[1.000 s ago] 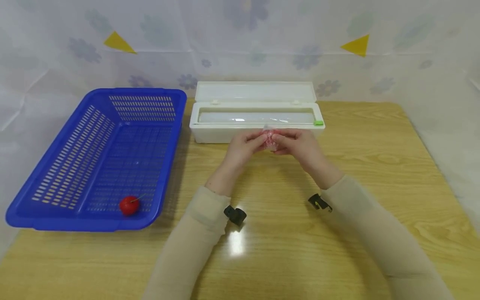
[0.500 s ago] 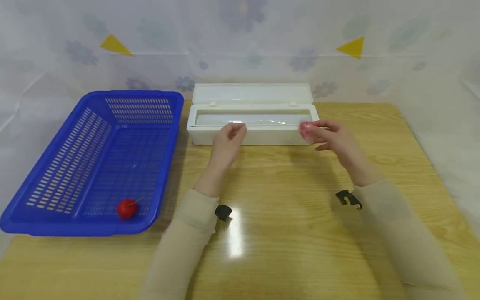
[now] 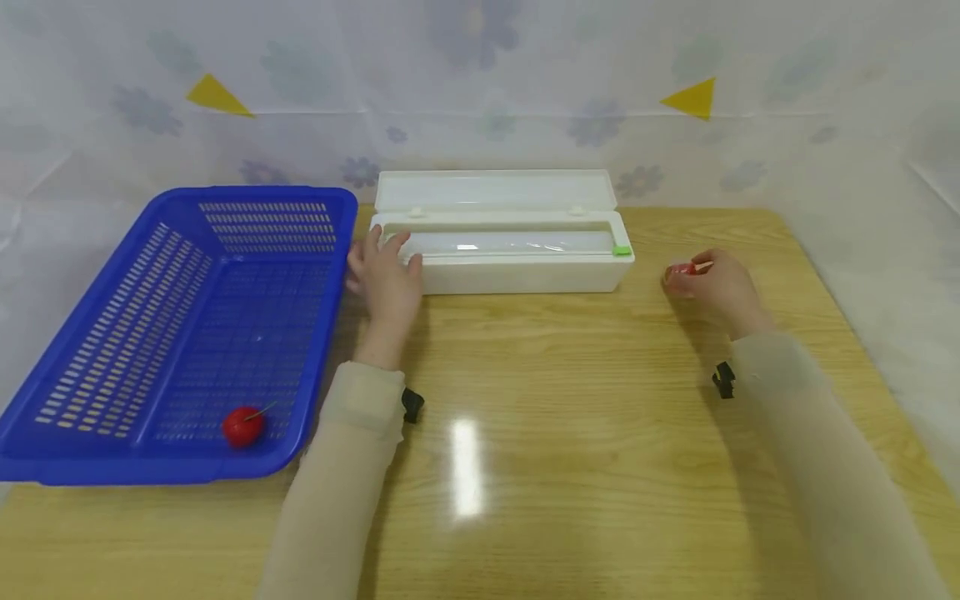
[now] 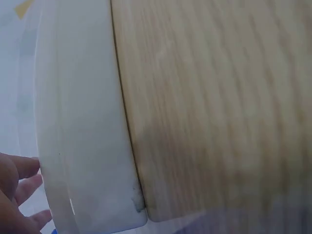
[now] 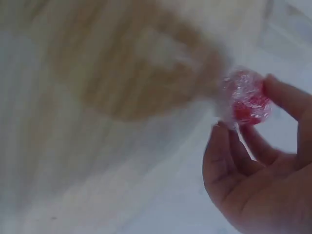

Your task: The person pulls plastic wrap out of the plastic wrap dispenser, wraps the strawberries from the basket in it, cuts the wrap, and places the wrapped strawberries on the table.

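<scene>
Between thumb and fingers, my right hand (image 3: 723, 287) pinches a small red bundle wrapped in clear cling film (image 5: 247, 100), low over the table's right side. My left hand (image 3: 388, 279) has its fingers spread at the left end of a white cling film dispenser box (image 3: 517, 275); in the left wrist view its fingertips (image 4: 30, 165) are right at the box's edge. The box's lid (image 3: 495, 192) stands raised at the back, and a roll of clear film (image 3: 502, 242) lies inside. A green slider (image 3: 621, 250) sits at the right end of the front edge.
A blue plastic basket (image 3: 318, 350) with slotted sides stands on the left, close beside my left hand. In its near corner lies a red cherry-like fruit with a green stem (image 3: 243, 427). A floral curtain (image 3: 495, 83) hangs behind the wooden table (image 3: 555, 400).
My hands, earlier together at the wrapped bundle, have parted. The right hand has carried the bundle to the right and pinches it still; the left has moved left to the box's end, fingers spreading.
</scene>
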Demonstrator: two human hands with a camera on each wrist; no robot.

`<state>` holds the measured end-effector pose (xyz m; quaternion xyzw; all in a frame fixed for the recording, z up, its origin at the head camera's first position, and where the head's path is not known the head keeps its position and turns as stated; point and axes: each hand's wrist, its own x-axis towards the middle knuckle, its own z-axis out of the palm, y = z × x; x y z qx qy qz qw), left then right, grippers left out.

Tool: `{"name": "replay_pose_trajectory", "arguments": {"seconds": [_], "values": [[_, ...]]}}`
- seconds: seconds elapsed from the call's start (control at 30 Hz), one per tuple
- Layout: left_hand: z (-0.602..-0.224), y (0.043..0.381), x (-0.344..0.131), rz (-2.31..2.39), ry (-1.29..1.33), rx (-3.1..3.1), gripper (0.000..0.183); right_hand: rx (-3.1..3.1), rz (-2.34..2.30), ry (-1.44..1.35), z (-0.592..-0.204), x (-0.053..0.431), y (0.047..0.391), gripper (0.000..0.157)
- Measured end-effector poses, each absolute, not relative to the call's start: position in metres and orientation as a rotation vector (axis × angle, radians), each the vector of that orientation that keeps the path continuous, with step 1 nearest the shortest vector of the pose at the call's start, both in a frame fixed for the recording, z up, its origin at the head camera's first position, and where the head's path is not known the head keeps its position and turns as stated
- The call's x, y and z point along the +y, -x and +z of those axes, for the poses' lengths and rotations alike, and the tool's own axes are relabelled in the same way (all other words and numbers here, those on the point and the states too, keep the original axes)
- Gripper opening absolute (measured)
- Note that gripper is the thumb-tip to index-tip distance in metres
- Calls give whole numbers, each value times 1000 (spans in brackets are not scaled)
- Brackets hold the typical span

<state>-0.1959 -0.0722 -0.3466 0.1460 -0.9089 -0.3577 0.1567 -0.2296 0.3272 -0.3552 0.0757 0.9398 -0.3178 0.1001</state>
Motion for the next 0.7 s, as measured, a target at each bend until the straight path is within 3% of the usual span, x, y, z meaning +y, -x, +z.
{"name": "replay_pose_trajectory", "arguments": {"seconds": [0.23, 0.47, 0.57, 0.7], "values": [[-345, 202, -76, -983, -407, -2714, 27, 2796, -766, -135, -360, 324, 231, 73], [-342, 208, -73, -933, -449, -2763, 24, 2911, -706, -145, -349, 324, 229, 93], [-342, 208, -71, -933, -463, -2757, 23, 3078, -741, -36, -343, 311, 230, 85], [-345, 207, -68, -922, -461, -2730, 23, 3266, -732, 393, -339, 283, 233, 73]]}}
